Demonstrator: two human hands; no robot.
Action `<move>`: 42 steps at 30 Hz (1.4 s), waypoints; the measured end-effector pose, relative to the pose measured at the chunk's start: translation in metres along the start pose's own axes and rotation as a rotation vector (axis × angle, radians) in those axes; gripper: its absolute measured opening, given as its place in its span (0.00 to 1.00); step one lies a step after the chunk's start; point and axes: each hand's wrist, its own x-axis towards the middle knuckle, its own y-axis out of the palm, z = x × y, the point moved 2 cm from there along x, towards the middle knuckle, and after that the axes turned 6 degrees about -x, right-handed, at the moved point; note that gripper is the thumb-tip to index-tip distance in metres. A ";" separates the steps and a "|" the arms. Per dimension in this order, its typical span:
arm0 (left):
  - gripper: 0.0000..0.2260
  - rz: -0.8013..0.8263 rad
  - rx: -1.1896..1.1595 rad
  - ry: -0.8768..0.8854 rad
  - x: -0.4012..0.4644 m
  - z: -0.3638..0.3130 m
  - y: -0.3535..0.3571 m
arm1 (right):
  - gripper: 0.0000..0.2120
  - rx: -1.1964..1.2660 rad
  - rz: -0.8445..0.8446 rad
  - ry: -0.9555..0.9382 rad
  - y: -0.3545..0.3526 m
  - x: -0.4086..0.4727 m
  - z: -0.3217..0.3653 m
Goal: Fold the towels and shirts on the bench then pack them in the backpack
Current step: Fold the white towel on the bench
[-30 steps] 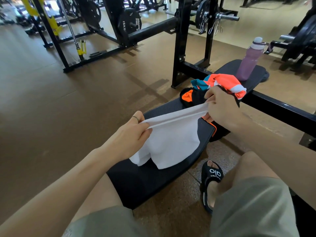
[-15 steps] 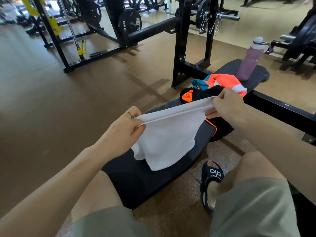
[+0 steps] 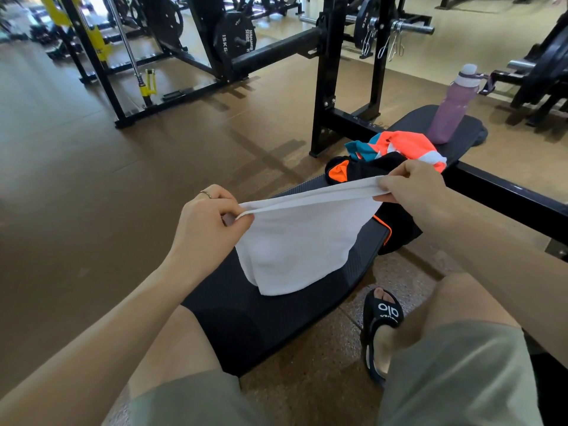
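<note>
Two hands pinch a white towel (image 3: 295, 241) by its doubled top edge, left hand (image 3: 209, 222) and right hand (image 3: 412, 189) fingers curled around it. Since a second ago it is raised higher, pulled tauter, its lower part draped on the black desk (image 3: 246, 327).

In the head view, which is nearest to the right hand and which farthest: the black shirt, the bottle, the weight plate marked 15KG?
From the right hand:
1. Black shirt, on the bench just behind and under the hand.
2. Bottle, standing at the bench's far end, to the right.
3. Weight plate, on the rack far back, to the left.
</note>
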 end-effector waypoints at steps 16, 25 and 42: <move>0.13 -0.061 -0.248 -0.121 0.003 -0.019 -0.005 | 0.12 0.022 0.043 0.072 -0.012 0.009 0.001; 0.09 0.173 -0.417 0.024 0.002 -0.063 0.003 | 0.23 -0.129 0.361 -0.653 0.018 -0.075 0.052; 0.07 0.129 -0.417 0.044 -0.029 -0.060 0.013 | 0.08 0.047 0.533 -0.667 0.031 -0.092 0.067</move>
